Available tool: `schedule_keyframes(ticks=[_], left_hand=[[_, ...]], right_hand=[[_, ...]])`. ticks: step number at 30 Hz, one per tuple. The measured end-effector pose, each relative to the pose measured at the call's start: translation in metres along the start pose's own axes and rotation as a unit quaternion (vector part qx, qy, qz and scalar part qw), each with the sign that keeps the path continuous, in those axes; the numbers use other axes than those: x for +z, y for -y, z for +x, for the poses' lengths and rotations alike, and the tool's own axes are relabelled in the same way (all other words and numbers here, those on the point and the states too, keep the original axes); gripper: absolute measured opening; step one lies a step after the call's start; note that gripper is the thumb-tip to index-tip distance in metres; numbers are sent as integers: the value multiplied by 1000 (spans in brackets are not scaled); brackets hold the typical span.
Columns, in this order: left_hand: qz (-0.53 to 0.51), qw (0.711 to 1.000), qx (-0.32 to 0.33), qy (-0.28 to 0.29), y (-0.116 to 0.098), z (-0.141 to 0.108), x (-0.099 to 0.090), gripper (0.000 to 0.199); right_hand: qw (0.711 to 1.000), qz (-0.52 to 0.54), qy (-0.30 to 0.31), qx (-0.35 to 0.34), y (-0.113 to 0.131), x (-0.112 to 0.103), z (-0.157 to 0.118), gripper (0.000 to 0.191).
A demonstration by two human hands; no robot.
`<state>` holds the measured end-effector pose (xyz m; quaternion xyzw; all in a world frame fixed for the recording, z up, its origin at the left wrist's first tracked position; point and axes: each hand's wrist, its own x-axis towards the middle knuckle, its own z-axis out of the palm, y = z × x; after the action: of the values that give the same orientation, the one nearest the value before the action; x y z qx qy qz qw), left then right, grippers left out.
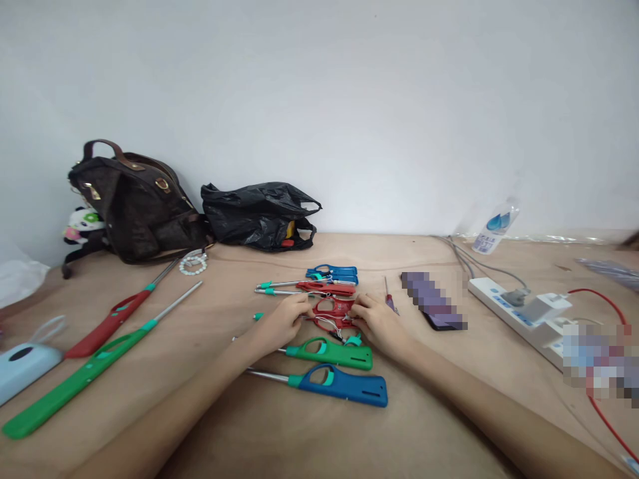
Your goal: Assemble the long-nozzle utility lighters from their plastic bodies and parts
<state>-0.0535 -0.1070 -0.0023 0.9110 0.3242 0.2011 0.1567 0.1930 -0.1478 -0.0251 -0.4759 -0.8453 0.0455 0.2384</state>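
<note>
An opened red lighter casing (333,306) lies on the table between my hands, its two halves side by side with thin white wires across them. My left hand (284,320) has its fingers bent and pressed together at the casing's left end. At the opposite end, my right hand (375,320) pinches the edge of the casing. A green gas lighter (344,354) and a blue gas lighter (357,388) lie nearer to me. Beyond the hands are another red lighter casing (329,288) with metal tubes and blue casing halves (339,271). My fingers partly cover the small parts.
A screwdriver (388,299) and a phone (434,303) lie to the right, before a white power strip (514,322) and a bottle (496,226). Long red (100,332) and green (74,382) lighters lie left. A backpack (134,206) and black plastic bag (249,213) stand by the wall.
</note>
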Motion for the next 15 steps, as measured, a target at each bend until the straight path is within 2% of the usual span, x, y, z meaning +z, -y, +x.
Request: schedule_keyframes(ticks=[6, 11, 15], left_hand=[[18, 1000, 1, -4, 2, 0, 2, 34], [35, 999, 7, -3, 6, 0, 6, 30], [58, 998, 16, 3, 6, 0, 7, 38]], right_hand=[[999, -37, 6, -14, 0, 1, 0, 17], [989, -114, 16, -91, -3, 0, -1, 37], [976, -163, 19, -142, -5, 1, -1, 34]])
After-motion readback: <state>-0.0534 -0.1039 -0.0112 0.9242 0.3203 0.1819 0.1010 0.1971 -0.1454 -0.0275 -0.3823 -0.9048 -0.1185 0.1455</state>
